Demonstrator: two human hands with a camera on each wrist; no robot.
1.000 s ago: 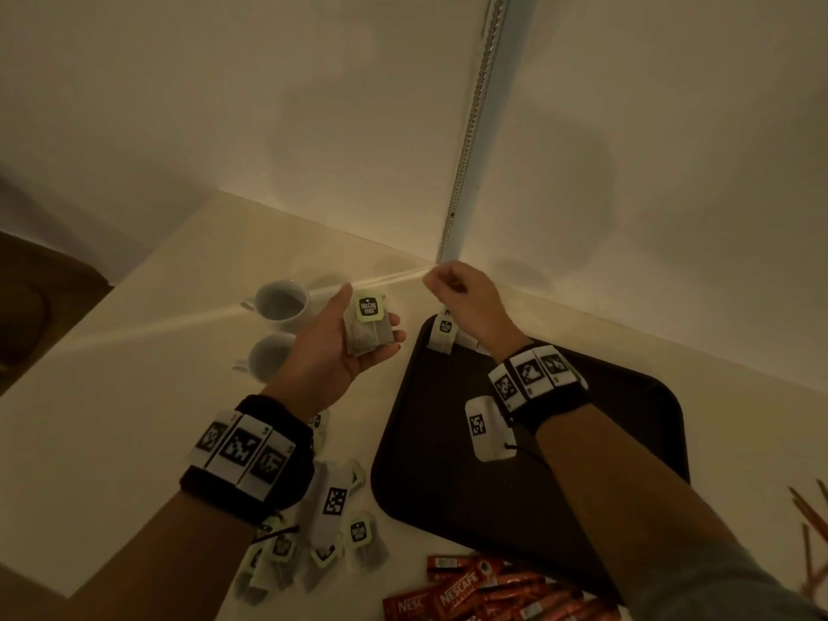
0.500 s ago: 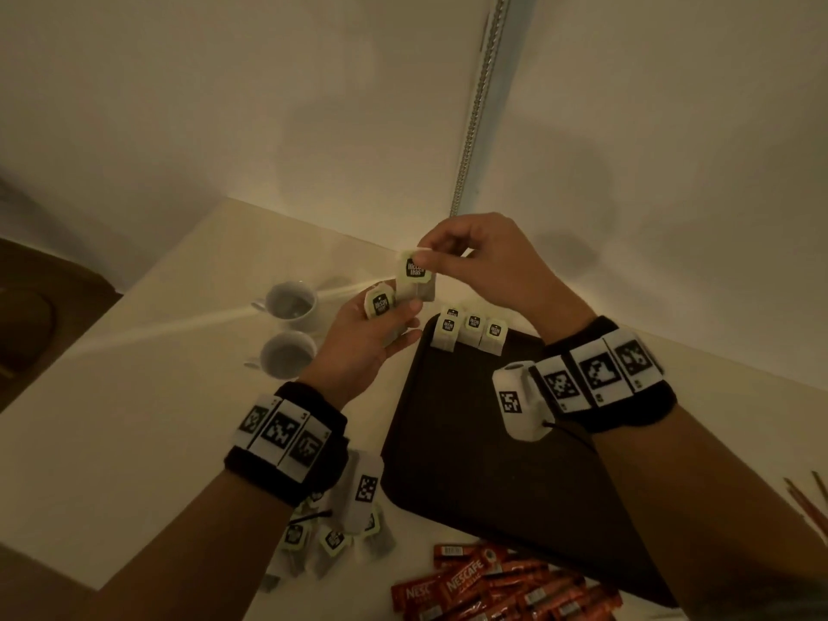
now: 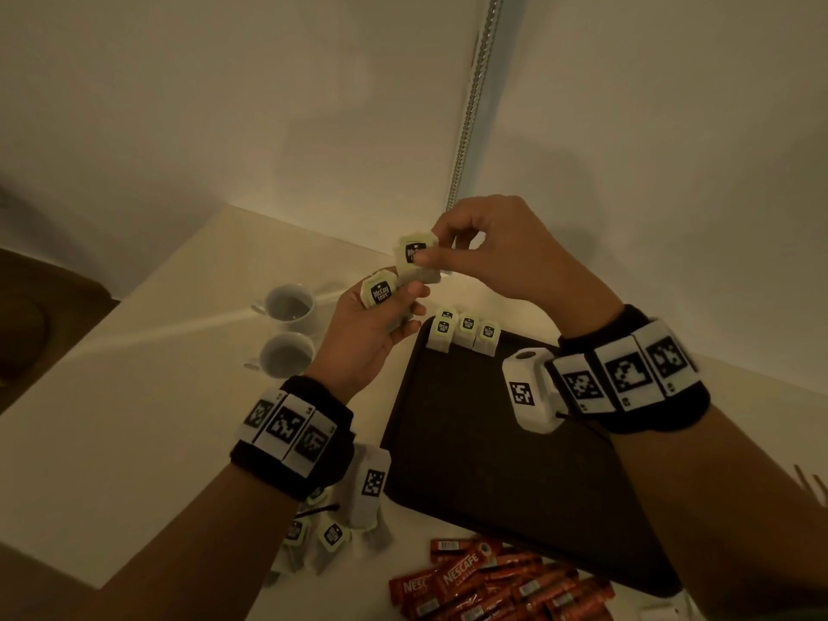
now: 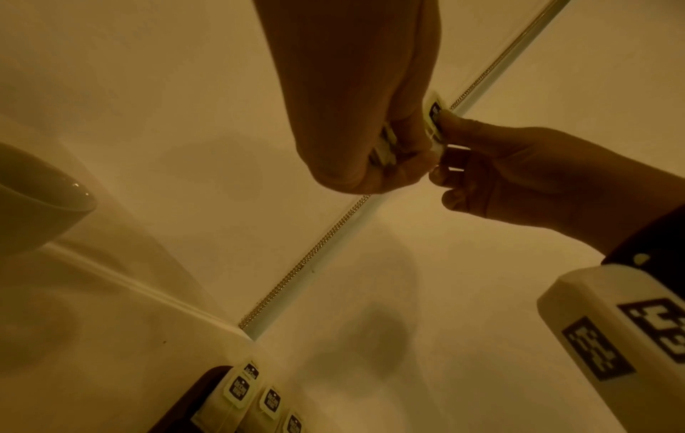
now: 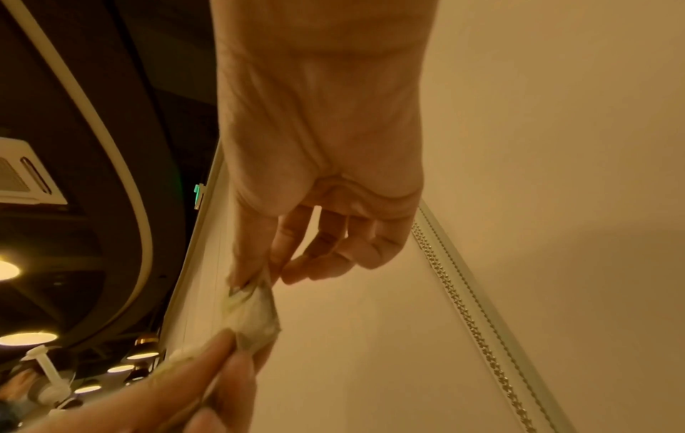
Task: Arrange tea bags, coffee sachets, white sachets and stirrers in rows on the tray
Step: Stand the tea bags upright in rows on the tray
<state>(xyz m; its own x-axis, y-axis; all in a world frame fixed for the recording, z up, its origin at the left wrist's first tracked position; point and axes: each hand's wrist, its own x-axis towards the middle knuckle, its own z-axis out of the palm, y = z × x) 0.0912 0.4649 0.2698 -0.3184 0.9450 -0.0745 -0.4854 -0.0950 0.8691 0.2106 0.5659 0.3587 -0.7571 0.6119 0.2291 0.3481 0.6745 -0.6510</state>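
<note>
Thumb and forefinger of the right hand (image 3: 502, 257) pinch the tag of a tea bag (image 3: 416, 252) held up over the far corner of the tray (image 3: 493, 463), while the left hand (image 3: 367, 333) curls its fingers round a second tea bag (image 3: 378, 291) just below, at about seven o'clock from the first. The two bags touch or nearly touch; whether the left fingers also grip the lower end of the raised bag is hard to tell in this dim light, though the right wrist view suggests they do. If so, a quick pull apart could tear the thin paper or snap a string from its tag, and a slack pinch could drop the bag onto the row already laid. That row (image 3: 466, 331), at least three tagged bags with what looks like a fourth tucked behind the leftmost, lies side by side along the tray's twelve o'clock edge; the rest of the dark tray shows nothing else. Two white cups (image 3: 286, 324) stand on the table at the tray's ten o'clock, their contents unclear. More loose tea bags (image 3: 334, 535) lie at the tray's seven o'clock, red coffee sachets (image 3: 488, 584) at six.
</note>
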